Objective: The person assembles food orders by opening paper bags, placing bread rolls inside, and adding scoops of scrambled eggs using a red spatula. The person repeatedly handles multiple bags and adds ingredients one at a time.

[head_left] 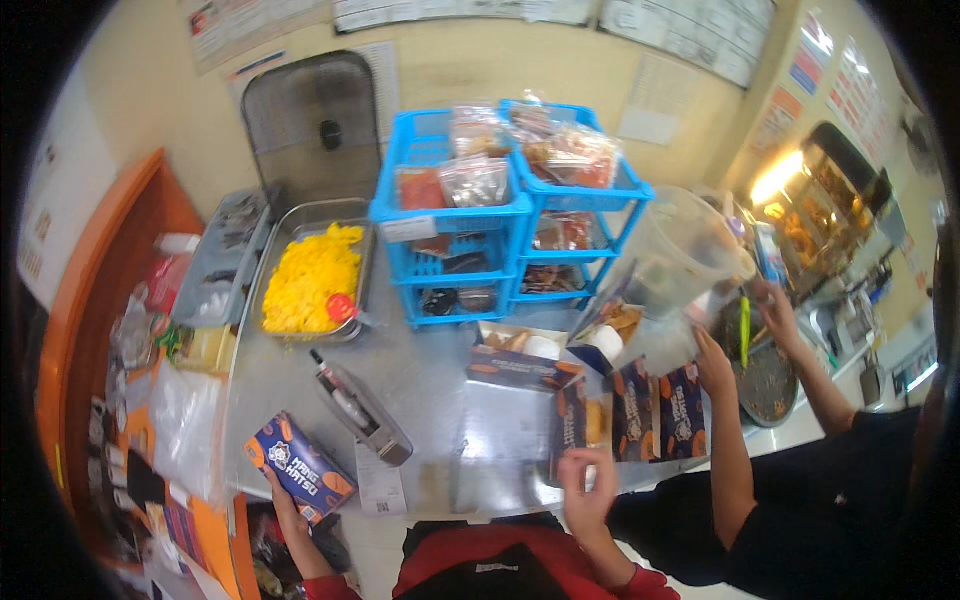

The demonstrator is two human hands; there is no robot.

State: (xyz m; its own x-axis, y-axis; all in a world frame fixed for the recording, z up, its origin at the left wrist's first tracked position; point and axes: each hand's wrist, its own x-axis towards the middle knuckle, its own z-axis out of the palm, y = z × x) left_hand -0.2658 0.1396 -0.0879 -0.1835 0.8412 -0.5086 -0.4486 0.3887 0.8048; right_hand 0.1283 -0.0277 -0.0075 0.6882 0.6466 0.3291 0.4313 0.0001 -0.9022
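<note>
My left hand [287,512] grips the lower left side of a closed dark blue and orange food box [305,468], tilted over the table's front left edge. My right hand [588,488] is closed, fingers curled, at the near end of an open food box [598,422] with golden food inside; whether anything is between the fingertips is hidden. Two more upright food boxes [632,410] of the same print stand to its right. Behind them, an open box [525,358] holds fried food and a white cup. A grey handheld device [362,412] and a paper receipt [381,484] lie between my hands.
Blue basket racks [450,212] with bagged sachets stand at the back, beside a clear bucket [680,250]. A metal tray of yellow food [315,280] is at left. At right, a co-worker's hands [715,362] reach near the boxes and a dark pan [768,385].
</note>
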